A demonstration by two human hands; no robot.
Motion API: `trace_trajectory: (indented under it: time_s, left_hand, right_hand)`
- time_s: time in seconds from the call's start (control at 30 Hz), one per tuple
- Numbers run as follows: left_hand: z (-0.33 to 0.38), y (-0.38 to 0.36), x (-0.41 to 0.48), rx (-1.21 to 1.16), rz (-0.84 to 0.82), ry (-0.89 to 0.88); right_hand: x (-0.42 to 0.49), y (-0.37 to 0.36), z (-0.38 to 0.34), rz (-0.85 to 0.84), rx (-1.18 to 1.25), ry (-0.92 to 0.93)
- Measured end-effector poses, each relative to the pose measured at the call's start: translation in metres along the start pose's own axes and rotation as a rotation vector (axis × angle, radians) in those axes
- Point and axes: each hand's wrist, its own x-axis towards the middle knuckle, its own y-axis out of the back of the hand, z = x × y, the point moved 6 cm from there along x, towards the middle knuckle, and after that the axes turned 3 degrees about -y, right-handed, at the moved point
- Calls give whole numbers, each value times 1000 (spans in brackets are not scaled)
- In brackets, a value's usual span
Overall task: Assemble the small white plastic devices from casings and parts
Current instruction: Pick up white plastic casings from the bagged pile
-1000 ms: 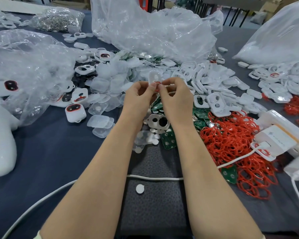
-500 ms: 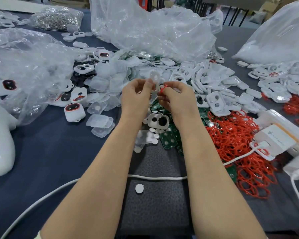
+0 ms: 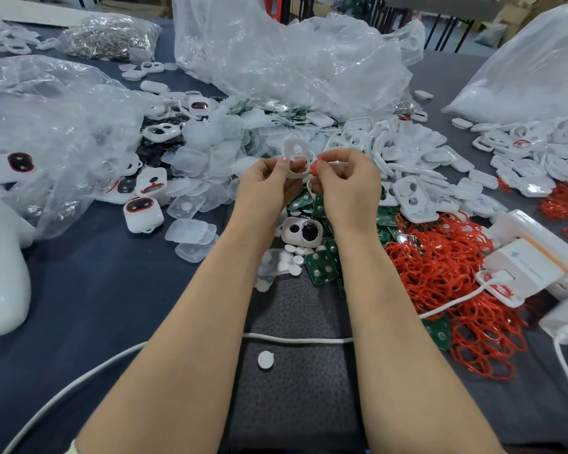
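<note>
White plastic casing (image 3: 296,158), with two openings, stands upright in the pinch of the left hand (image 3: 266,188), whose thumb and fingers curl on its lower edge. Just beside it, the right hand (image 3: 348,188) pinches one red ring (image 3: 314,166) between thumb and fingertip. I cannot tell whether the ring touches the casing.

The step looks like seating the ring in the casing. It should go best with the open face turned toward the ring and the soft ring fed in at one end. It can then be pressed round the rim so it neither twists nor pops out.

Counted:
- One casing and one ring are in hand.
- One more two-holed casing (image 3: 302,231) lies below the hands, on the green circuit boards (image 3: 320,271).
- At least four devices at left already show red, the nearest (image 3: 143,213).
- One stray white disc (image 3: 265,359) lies by the cable (image 3: 295,339).
- The red ring heap (image 3: 446,267) and the loose casing pile (image 3: 407,165) are past counting.
</note>
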Motion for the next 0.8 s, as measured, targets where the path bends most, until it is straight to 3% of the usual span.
trace_trajectory:
  time_s: [0.13,0.43,0.8]
  left_hand:
    - [0,0,-1,-34,-10,11]
    - [2,-6,-5,107,-47,-62]
    - [5,-7,-9,349,-60,-167]
  right_hand:
    - [1,0,-1,-19,61,-13]
    - [-1,2,-7,85,-201,166]
    - [3,0,-5,86,-281,178]
